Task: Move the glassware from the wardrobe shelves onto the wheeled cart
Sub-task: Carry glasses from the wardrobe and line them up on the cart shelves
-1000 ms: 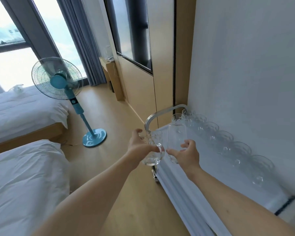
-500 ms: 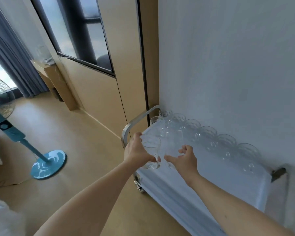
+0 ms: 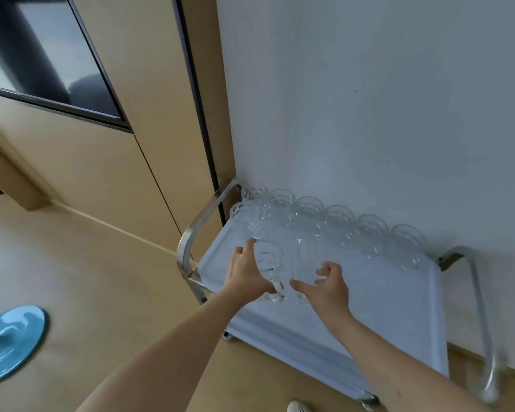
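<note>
Left hand (image 3: 246, 273) grips a stemmed glass (image 3: 269, 264), fingers curled round the bowl. Right hand (image 3: 327, 288) curls round a tall clear glass (image 3: 305, 260). Both sit over the white cart top (image 3: 384, 298). Beyond the fingertips, a row of glasses (image 3: 339, 221) lines the white wall (image 3: 369, 99). Left of them: steel handle (image 3: 197, 230), wood floor (image 3: 87, 278), blue fan base (image 3: 9, 337).

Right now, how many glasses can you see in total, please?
9, though clear glass may hide more. Six glasses stand in a row along the wall on the cart; one stands before the row's left end; the left hand holds one, the right hand another.
</note>
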The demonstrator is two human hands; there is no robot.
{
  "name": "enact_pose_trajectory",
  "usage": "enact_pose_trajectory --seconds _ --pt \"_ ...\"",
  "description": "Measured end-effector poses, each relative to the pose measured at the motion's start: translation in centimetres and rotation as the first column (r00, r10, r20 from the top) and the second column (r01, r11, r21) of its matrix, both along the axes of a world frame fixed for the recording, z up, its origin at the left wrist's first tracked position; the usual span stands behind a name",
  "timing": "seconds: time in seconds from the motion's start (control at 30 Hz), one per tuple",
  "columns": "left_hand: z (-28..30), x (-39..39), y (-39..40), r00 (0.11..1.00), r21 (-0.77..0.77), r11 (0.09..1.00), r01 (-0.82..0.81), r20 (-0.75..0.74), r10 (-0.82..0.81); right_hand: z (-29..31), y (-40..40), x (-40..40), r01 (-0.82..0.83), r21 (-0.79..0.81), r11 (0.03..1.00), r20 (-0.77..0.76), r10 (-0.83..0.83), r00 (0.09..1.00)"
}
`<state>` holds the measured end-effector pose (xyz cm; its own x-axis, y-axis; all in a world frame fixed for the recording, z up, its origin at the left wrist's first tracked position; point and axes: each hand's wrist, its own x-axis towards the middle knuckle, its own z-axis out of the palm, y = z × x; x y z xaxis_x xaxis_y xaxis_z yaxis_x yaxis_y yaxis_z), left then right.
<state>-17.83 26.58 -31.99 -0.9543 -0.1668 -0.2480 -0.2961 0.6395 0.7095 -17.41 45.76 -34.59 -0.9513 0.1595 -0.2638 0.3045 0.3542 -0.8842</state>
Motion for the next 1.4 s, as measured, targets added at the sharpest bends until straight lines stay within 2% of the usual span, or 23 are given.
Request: enact_pose_trajectory --seconds 0.17,0.33,0.57,0.83,1.03,1.2,1.4 --pt "-2.6 -3.4 0.4 0.999 0.003 1.0 0.026 0.028 -0.026 -1.9 0.2 -2.8 0.028 0.005 1.0 0.022 -0.028 0.999" --pt "-4.8 -6.8 1.0 0.998 0.038 0.999 -0.027 0.057 0.025 -4.0 0.4 -6.1 0.044 0.002 0.999 0.04 -0.044 0.998" --pt "-7.8 -9.9 1.8 0.995 0.039 0.995 -0.095 0.031 0.094 -6.3 0.6 -8.9 0.052 0.049 0.997 0.047 -0.054 0.997" --pt "-11.3 -11.3 2.4 0.996 0.003 0.997 -0.079 -0.033 0.079 -7.8 0.5 -10.1 0.064 0.048 0.997 0.035 -0.065 0.997" --pt "-12.3 -11.4 2.4 0.999 -0.067 0.998 -0.024 -0.03 0.022 -8.8 0.7 -10.3 0.08 0.075 0.994 0.007 -0.08 0.997" --pt "-11.3 -10.8 1.5 0.993 -0.148 0.982 0.117 0.028 -0.114 -9.1 0.7 -9.9 0.063 0.061 0.996 0.006 -0.063 0.998" --pt "-8.3 -11.7 0.9 0.956 -0.32 0.901 0.292 0.063 -0.287 -9.2 0.6 -9.3 0.057 0.048 0.997 0.0 -0.057 0.998"
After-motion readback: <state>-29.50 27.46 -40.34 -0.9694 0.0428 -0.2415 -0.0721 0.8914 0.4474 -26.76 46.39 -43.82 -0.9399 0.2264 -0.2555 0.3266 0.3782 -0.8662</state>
